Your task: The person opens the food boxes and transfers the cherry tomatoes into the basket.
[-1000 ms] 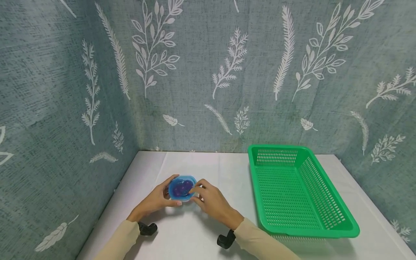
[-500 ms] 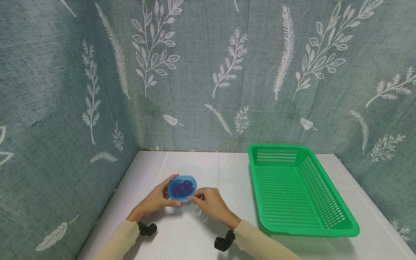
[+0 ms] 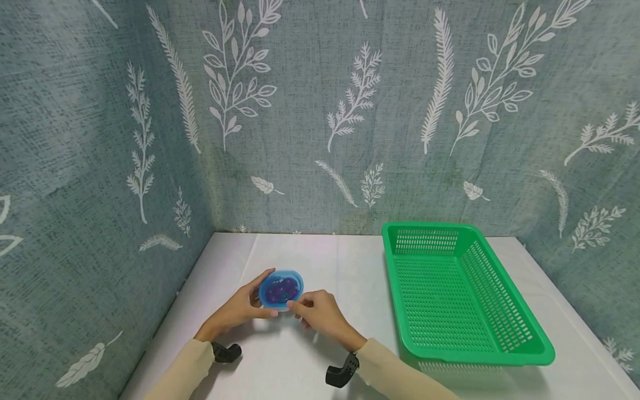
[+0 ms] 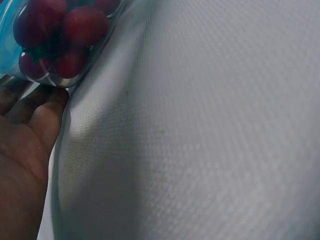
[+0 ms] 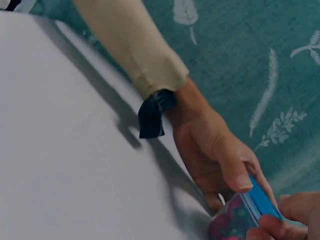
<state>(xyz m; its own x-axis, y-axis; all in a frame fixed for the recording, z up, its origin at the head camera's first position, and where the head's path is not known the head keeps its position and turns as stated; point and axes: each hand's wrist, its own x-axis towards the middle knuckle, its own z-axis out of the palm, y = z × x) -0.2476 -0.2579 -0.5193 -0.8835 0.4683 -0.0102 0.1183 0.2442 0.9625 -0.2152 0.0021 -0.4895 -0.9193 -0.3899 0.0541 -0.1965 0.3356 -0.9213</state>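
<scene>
A small clear plastic container with a translucent blue lid is held just above the white table. Red round fruits with green bits, resembling cherry tomatoes, fill it and look purple through the lid. My left hand grips the container from the left, thumb at the near side and fingers round the far side. At the near right corner my right hand pinches the lid's edge between thumb and fingers. The right wrist view catches only those fingertips. The lid appears seated on the container.
A green perforated basket stands to the right on the white table. Patterned grey-green cloth hangs at the back and sides. A black wrist strap hangs off the right wrist, with another strap on the left.
My right hand has slid from the lid's right side down to its near right corner, its fingers drawing in there. The left hand and container have stayed in place.
</scene>
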